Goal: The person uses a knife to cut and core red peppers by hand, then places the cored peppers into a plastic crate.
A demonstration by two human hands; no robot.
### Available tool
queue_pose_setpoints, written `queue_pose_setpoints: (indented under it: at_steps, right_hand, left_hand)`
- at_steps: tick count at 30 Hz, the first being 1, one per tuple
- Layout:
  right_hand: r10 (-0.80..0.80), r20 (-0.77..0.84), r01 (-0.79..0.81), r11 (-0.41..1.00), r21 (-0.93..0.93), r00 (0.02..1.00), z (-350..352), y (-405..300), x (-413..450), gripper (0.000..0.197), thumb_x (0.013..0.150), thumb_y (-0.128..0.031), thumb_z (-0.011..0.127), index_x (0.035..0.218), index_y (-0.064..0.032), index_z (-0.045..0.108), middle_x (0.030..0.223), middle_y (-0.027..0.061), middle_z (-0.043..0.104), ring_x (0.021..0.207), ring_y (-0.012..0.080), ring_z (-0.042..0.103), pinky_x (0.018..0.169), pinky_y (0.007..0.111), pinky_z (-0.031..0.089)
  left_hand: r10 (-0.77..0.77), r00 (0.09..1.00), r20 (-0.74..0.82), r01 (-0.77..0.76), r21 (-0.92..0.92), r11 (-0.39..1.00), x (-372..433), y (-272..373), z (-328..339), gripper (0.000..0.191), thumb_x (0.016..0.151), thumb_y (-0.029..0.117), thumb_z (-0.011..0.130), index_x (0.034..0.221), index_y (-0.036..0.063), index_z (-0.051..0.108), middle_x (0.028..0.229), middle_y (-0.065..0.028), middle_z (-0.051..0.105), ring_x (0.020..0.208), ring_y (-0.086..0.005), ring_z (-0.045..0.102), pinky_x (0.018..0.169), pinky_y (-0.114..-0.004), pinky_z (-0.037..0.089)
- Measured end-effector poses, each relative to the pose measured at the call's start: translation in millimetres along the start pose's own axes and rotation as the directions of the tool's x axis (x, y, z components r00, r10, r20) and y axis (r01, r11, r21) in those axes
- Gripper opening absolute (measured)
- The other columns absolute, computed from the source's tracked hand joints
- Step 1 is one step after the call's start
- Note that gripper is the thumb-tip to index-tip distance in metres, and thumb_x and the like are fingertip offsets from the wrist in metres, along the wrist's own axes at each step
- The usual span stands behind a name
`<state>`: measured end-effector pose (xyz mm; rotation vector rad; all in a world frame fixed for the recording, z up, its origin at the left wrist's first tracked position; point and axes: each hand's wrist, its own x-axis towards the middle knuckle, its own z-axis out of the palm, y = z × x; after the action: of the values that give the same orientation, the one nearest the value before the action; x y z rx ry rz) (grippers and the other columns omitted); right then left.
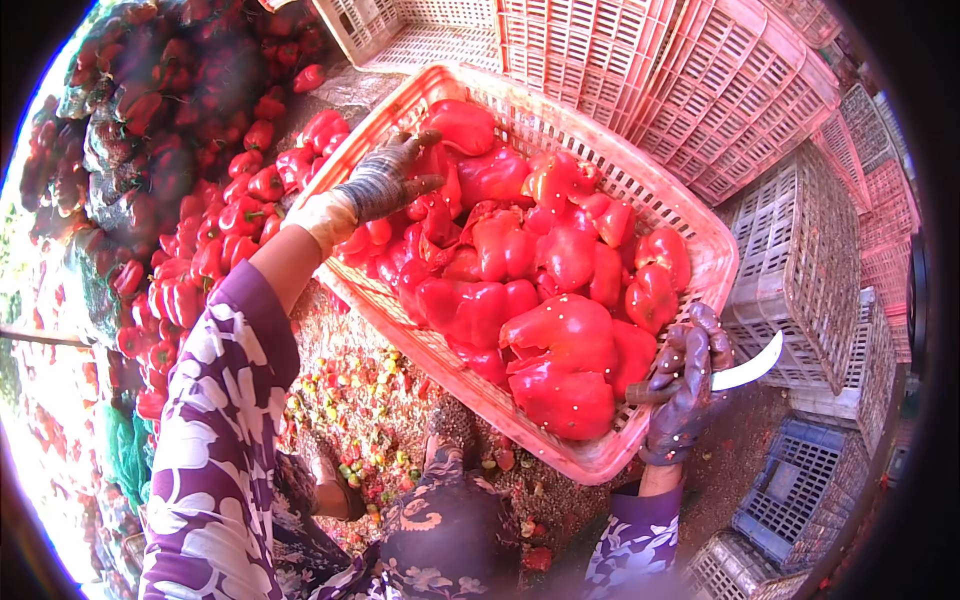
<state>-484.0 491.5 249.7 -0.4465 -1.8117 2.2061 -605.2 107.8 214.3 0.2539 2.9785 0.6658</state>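
Note:
A pink plastic crate (pixel 547 112) stands tilted before me, filled with cut, glossy red bell peppers (pixel 559 349) dotted with pale seeds. My left hand (pixel 382 176), in a worn grey glove, reaches over the crate's left side. Its fingers are spread against the red peppers there, and their tips partly overlap them. At the crate's near right corner, my right hand (pixel 686 390) wears a dark, wet glove dotted with seeds. It is closed around a curved-blade knife (pixel 750 367); the bright blade points right, and a brown handle end shows on the left.
Whole red bell peppers (pixel 240 217) lie heaped at the left, beside filled mesh sacks (pixel 112 165). Stacked plastic crates (pixel 585 52) rise behind and to the right, with a blue crate (pixel 787 487) lower right. Pepper scraps and seeds (pixel 352 397) cover the floor around my feet.

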Motion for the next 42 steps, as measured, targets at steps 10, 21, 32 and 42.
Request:
queue_pose_setpoints:
  at_steps: [10,21,32,42]
  right_hand:
    - [-0.059,-0.002,0.058,0.995,-0.078,0.998,10.6,0.0,-1.2,0.024,0.088,-0.011,0.056,0.109,-0.0011,0.059,0.078,0.0029,0.056,0.055,0.0050,0.044,0.043,0.016,0.033]
    - [-0.208,0.124,0.230,0.952,-0.200,0.970,-7.8,20.2,-3.3,0.035,0.093,-0.025,0.050,0.116,0.0017,0.054,0.118,0.0082,0.056,0.058,0.0015,0.044,0.046,0.016,0.033]
    - [-0.277,0.360,0.423,0.792,-0.440,0.891,48.7,-32.9,-65.0,0.032,0.094,-0.023,0.048,0.115,0.0009,0.053,0.084,0.0047,0.061,0.061,0.0048,0.050,0.044,0.015,0.037]
    - [0.407,0.777,-0.277,0.911,-0.307,0.480,175.5,38.7,-169.2,0.042,0.092,-0.011,0.054,0.131,0.0012,0.041,0.107,0.0178,0.063,0.074,0.0148,0.064,0.048,0.016,0.048]
  left_hand:
    - [0.034,0.999,-0.035,-0.018,0.370,0.929,12.7,-2.2,47.7,0.078,0.088,0.047,0.050,0.146,0.0078,0.016,0.143,-0.0234,0.030,0.135,-0.0356,0.027,0.109,-0.053,0.018]
    - [-0.021,0.999,-0.044,0.034,0.318,0.947,12.6,1.1,50.1,0.084,0.085,0.054,0.051,0.147,0.0115,0.014,0.145,-0.0278,0.025,0.138,-0.0398,0.021,0.112,-0.049,0.012]
    - [-0.206,0.936,-0.285,0.069,-0.428,0.901,-174.6,-110.4,-118.1,0.035,0.091,0.009,0.056,0.125,0.0016,0.054,0.111,-0.0058,0.063,0.101,-0.0095,0.056,0.091,-0.027,0.045]
    - [-0.461,0.885,-0.062,0.426,-0.290,0.857,-242.7,-189.2,84.6,0.119,0.061,0.054,0.079,0.144,-0.0007,0.012,0.140,-0.0287,0.031,0.129,-0.0398,0.036,0.106,-0.042,0.033]
